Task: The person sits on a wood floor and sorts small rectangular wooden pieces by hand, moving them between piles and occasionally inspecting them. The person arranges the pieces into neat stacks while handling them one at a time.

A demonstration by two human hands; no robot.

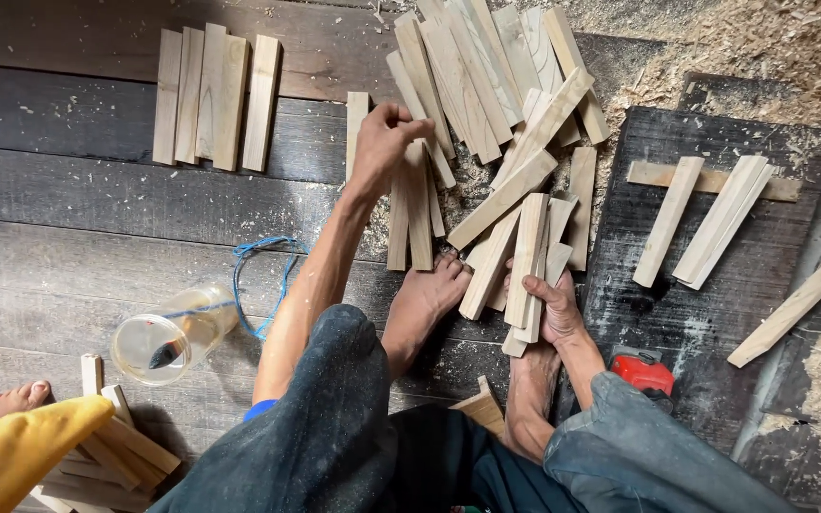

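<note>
My left hand [382, 144] reaches forward and pinches the top of a pale wooden slat [417, 211] standing among a few upright slats on the dark plank floor. My right hand [555, 309] grips the lower ends of a bundle of slats [525, 261] held near my bare feet [425, 299]. Beyond both hands lies a loose heap of several similar slats [486, 71], fanned out and overlapping.
A neat row of slats [211, 95] lies at the far left. A dark board [705, 313] on the right carries a few more slats [715, 223]. A clear plastic jar [171, 334] with blue cord [263, 275], a red tool [643, 373], sawdust [762, 43], another person's foot [7, 401] and yellow sleeve sit nearby.
</note>
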